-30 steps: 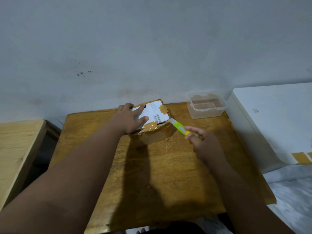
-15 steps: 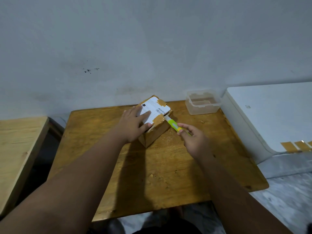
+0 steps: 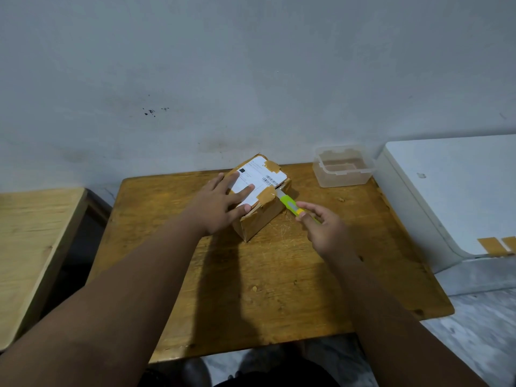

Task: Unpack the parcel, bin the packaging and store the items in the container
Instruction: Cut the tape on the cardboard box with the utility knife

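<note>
Wooden table [image 3: 279, 289], taped parcel [image 3: 262, 219] under flat left fingers [image 3: 243, 191], right fingers [image 3: 307, 205] gripping cutter [image 3: 290, 203], clear container [image 3: 346, 180] nearby

A: Any legible text logged?
B: None I could read. The white shipping label [image 3: 252, 180] on top of the parcel [image 3: 262, 216] carried a barcode [image 3: 270, 180] and a black square [image 3: 241, 170]; its printed lines were too small for me.

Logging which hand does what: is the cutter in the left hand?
No, the right hand grips the green cutter with its blade at the parcel, while the left hand presses flat on top.
</note>
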